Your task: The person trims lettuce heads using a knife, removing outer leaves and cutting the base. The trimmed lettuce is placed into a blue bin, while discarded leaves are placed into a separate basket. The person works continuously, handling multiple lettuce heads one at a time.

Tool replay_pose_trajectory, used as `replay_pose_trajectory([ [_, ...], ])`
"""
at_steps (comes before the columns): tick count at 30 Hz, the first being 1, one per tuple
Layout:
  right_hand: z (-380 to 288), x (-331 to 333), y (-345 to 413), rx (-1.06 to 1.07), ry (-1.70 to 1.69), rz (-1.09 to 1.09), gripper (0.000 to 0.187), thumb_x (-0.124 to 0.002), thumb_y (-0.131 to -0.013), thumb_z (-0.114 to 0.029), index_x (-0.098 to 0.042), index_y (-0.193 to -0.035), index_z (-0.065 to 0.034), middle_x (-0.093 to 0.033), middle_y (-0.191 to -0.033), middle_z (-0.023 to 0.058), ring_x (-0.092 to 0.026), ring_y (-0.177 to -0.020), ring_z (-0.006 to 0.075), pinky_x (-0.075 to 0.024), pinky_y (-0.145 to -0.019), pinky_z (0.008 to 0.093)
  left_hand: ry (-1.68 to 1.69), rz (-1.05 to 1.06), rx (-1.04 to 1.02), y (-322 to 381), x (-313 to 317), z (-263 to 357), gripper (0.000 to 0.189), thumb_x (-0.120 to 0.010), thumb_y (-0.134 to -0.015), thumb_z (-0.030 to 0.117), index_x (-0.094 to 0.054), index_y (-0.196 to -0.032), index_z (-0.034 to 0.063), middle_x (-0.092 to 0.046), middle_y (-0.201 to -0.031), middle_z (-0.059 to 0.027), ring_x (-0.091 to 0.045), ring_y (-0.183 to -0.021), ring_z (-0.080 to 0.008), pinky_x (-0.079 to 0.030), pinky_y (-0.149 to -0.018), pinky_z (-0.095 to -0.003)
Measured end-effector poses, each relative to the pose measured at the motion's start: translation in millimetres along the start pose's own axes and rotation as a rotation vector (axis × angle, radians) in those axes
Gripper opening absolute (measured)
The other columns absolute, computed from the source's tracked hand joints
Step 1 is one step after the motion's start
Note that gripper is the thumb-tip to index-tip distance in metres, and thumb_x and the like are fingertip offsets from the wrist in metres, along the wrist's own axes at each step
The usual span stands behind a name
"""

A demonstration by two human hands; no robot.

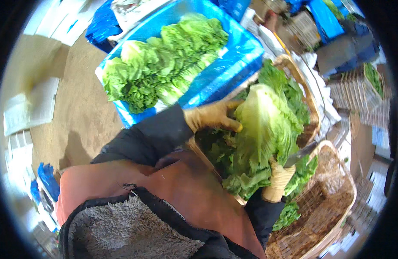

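Observation:
A large head of leafy lettuce (pixel 262 119) lies between my gloved hands, above a crate of dark green leaves (pixel 218 152). My left hand (pixel 216 117), in a yellowish work glove, reaches to the head's left side with thumb and fingers apart. At the head's lower right, my right hand (pixel 281 178) is partly hidden under the leaves. A knife blade (pixel 301 153) sticks out beside that hand, towards the upper right; its handle is hidden, seemingly in the right hand's grasp. More lettuce heads (pixel 166 58) lie in rows in a blue-lined crate (pixel 215 94) beyond my left hand.
A brown plastic crate (pixel 318 200) with dirty walls stands at the lower right, loose leaves (pixel 289 215) at its near side. Stacked crates (pixel 356 90) with greens and a white sheet (pixel 310 74) are further right. Brown ground (pixel 85 106) shows at the left.

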State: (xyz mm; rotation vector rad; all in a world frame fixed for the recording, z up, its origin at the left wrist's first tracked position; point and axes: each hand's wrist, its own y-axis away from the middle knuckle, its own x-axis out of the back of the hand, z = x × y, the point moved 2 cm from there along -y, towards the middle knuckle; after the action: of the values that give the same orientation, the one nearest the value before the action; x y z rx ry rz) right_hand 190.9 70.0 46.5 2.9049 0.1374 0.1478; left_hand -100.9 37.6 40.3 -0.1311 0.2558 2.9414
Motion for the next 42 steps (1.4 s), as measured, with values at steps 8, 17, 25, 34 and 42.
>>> replay_pose_trajectory([
  [8,-50.2,-280.5,-80.8,0.132,0.177,-0.442,0.042,-0.082,-0.079,-0.01,-0.068,-0.117,0.0011,-0.072,-0.104,0.0084,-0.066,-0.088,0.0166,-0.052,-0.08,0.0301,-1.388,0.746,0.372,138.3,221.6,-50.7,0.064,-0.077,-0.078,0.04,-0.058,-0.135,0.0166,-0.049,-0.146,-0.012,-0.037,-0.141,-0.0399,-0.039,-0.106,-0.0589],
  [17,93.6,-490.3,-150.9,-0.243,0.078,-0.891,0.028,-0.071,-0.091,-0.024,-0.068,-0.105,-0.0002,-0.069,-0.082,0.0093,-0.062,-0.063,0.0209,-0.0474,-0.054,0.0358,-0.968,1.087,-0.038,146.1,263.4,-10.9,0.054,-0.078,-0.082,0.029,-0.062,-0.129,0.0086,-0.062,-0.131,-0.0187,-0.056,-0.126,-0.0347,-0.045,-0.104,-0.0428],
  [25,35.6,-280.4,-12.7,-0.639,-0.045,-0.99,0.05,-0.076,-0.085,-0.029,-0.062,-0.126,-0.0028,-0.067,-0.079,0.0102,-0.064,-0.059,0.0161,-0.0489,-0.045,0.0289,-1.61,0.858,0.091,61.3,293.4,-95.9,0.085,-0.078,-0.082,0.037,-0.038,-0.153,0.0114,-0.034,-0.157,-0.0216,-0.032,-0.145,-0.0378,-0.028,-0.118,-0.0475],
  [34,24.1,93.0,63.7,-0.157,0.155,0.119,0.042,-0.044,-0.085,0.01,-0.075,-0.109,-0.0059,-0.072,-0.087,0.0051,-0.065,-0.073,0.0117,-0.0515,-0.072,0.0255,-0.9,0.682,0.012,21.6,113.4,-80.1,0.025,-0.072,-0.089,0.016,-0.07,-0.11,0.0033,-0.071,-0.108,-0.0138,-0.068,-0.1,-0.0315,-0.051,-0.092,-0.0397],
  [42,102.0,443.3,78.6,-0.546,1.213,0.621,0.094,-0.086,-0.075,-0.028,-0.035,-0.154,-0.0213,-0.066,-0.123,0.0231,-0.063,-0.117,0.0352,-0.05,-0.098,0.0387,-1.211,0.056,-0.015,-88.4,-135.4,-153.2,0.089,-0.08,-0.077,0.044,-0.041,-0.15,0.0105,-0.035,-0.156,-0.018,-0.032,-0.144,-0.0385,-0.031,-0.116,-0.0498],
])
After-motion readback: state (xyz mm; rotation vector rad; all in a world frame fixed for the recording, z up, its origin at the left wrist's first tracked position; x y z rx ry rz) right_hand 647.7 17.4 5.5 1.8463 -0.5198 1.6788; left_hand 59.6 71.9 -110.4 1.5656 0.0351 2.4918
